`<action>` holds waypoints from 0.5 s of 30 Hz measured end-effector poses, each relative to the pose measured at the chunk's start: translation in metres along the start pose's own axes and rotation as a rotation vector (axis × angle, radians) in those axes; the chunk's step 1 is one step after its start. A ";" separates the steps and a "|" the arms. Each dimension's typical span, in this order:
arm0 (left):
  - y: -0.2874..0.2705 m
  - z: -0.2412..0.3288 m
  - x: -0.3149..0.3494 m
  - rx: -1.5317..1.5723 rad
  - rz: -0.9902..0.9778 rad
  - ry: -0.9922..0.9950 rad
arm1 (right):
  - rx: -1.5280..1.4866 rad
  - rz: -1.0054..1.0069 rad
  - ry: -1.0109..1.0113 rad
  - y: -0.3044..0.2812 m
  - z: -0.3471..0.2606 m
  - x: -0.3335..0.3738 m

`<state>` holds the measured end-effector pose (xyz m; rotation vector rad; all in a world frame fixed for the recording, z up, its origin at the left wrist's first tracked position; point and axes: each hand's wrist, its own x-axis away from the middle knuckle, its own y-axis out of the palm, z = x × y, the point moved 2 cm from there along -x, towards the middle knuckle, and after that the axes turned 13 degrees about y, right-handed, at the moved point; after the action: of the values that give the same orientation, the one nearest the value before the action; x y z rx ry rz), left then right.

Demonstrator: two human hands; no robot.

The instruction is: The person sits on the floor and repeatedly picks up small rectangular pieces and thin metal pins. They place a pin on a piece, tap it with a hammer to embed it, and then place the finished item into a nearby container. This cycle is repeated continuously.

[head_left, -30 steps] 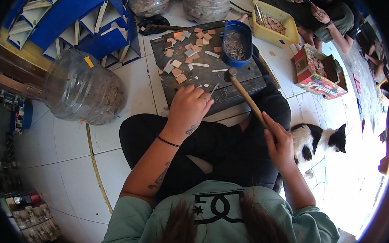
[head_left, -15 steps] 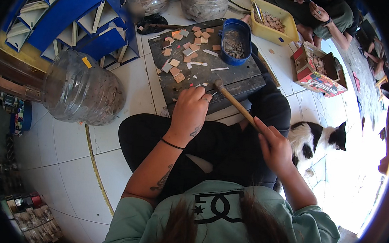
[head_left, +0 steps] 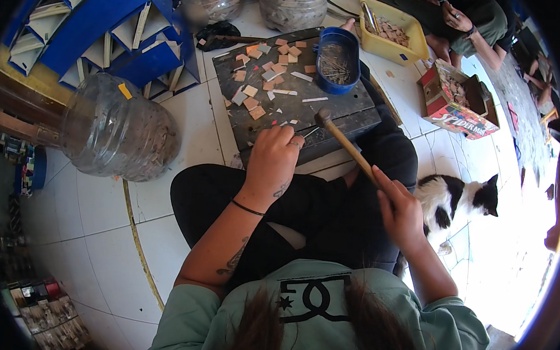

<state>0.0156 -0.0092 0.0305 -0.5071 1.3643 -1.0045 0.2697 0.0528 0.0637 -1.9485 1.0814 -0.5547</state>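
Note:
My right hand (head_left: 399, 205) is closed around the wooden handle of a hammer (head_left: 349, 147). The hammer's small head is raised just above the front edge of a dark low work block (head_left: 354, 109). At that same edge, my left hand (head_left: 275, 152) is closed in a pinch. A thin nail-like rod (head_left: 311, 132) sticks out to the right of its fingers; the gripped end is hidden. Small square wooden tiles (head_left: 257, 112) and thin strips (head_left: 315, 99) lie scattered on the block beyond my left hand. A blue tub (head_left: 337, 87) of thin nails stands at the block's far right.
A large clear plastic jar (head_left: 119, 127) lies at the left, near blue box-like pieces (head_left: 109, 30). Beyond the block are a yellow basin (head_left: 422, 52) and a cardboard box (head_left: 460, 115) of wooden pieces. A black-and-white cat (head_left: 445, 198) sits to my right. Another person's hand (head_left: 457, 19) is at upper right.
The hammer's head has risen slightly and moved a little right, away from my left hand. My left hand stays in place.

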 end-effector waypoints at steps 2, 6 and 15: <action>-0.001 0.000 0.000 -0.008 0.002 -0.006 | -0.008 -0.003 0.016 -0.002 0.003 -0.002; -0.003 -0.006 0.000 0.121 0.106 -0.082 | -0.113 0.077 -0.007 -0.008 0.007 -0.009; 0.015 -0.014 -0.012 0.328 0.201 -0.259 | -0.262 0.057 0.036 -0.019 0.002 -0.011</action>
<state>0.0076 0.0114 0.0227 -0.2385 0.9750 -0.9379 0.2738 0.0686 0.0784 -2.1311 1.2811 -0.4353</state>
